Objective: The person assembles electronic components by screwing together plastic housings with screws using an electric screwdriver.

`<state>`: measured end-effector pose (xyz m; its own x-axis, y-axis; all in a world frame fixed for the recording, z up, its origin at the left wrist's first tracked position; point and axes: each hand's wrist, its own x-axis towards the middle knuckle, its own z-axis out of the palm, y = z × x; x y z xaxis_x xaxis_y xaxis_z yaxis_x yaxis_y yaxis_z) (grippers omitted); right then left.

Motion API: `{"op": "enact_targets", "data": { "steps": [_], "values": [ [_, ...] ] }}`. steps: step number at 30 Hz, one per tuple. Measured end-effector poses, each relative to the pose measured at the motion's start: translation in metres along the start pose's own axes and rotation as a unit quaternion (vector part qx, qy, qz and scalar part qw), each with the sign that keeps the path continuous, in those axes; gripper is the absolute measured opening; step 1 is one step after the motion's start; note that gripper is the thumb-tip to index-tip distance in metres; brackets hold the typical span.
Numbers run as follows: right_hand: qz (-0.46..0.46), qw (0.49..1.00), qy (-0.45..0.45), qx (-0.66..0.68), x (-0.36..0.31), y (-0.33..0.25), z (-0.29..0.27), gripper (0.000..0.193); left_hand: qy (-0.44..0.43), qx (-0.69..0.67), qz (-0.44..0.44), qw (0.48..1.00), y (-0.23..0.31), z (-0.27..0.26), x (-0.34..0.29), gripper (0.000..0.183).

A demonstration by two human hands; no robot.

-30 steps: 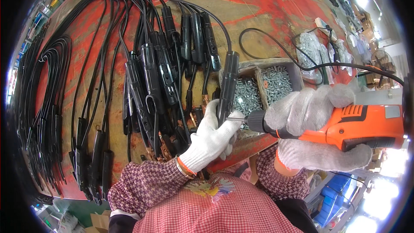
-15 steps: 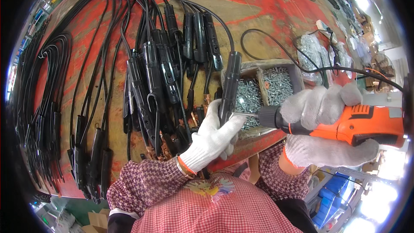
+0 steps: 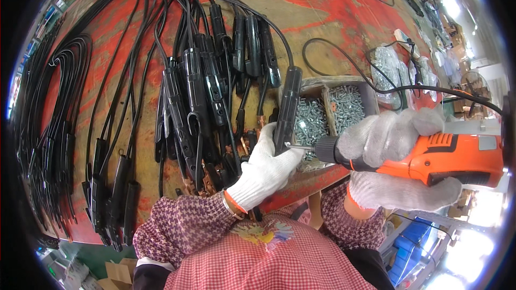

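My left hand, in a white knitted glove, is closed round the lower end of a black welding electrode holder, which stands nearly upright with its cable at the top. In my gloved right hand lies an orange electric screwdriver, held level and pointing left. Its bit meets the side of the electrode holder, close to my left thumb; whether a screw sits there is too small to tell. Just behind both hands is a divided box of small silvery screws.
More black electrode holders, some with copper jaws, are heaped left of my hands. Bundled black cables cover the table's left side. The screwdriver's cord loops behind the box. Clear plastic bags lie at the back right.
The screwdriver and my right hand have shifted slightly left, bringing the chuck nearer the electrode holder. My left hand keeps its grip on the holder.
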<state>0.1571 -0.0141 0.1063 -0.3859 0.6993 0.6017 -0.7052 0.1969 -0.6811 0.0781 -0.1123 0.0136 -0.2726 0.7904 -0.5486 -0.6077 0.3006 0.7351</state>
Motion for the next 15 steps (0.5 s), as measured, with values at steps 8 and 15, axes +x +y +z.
{"op": "enact_targets", "data": {
  "steps": [8,15],
  "values": [
    [0.011,1.000,-0.025,-0.001,-0.002,0.000,-0.011,0.077,0.008,-0.010,0.036,0.999,-0.016,-0.003,0.007,0.064],
    [0.024,0.999,-0.048,-0.002,-0.002,0.003,-0.018,0.079,0.002,-0.048,0.015,0.999,-0.011,-0.001,0.008,0.064]
  ]
}}
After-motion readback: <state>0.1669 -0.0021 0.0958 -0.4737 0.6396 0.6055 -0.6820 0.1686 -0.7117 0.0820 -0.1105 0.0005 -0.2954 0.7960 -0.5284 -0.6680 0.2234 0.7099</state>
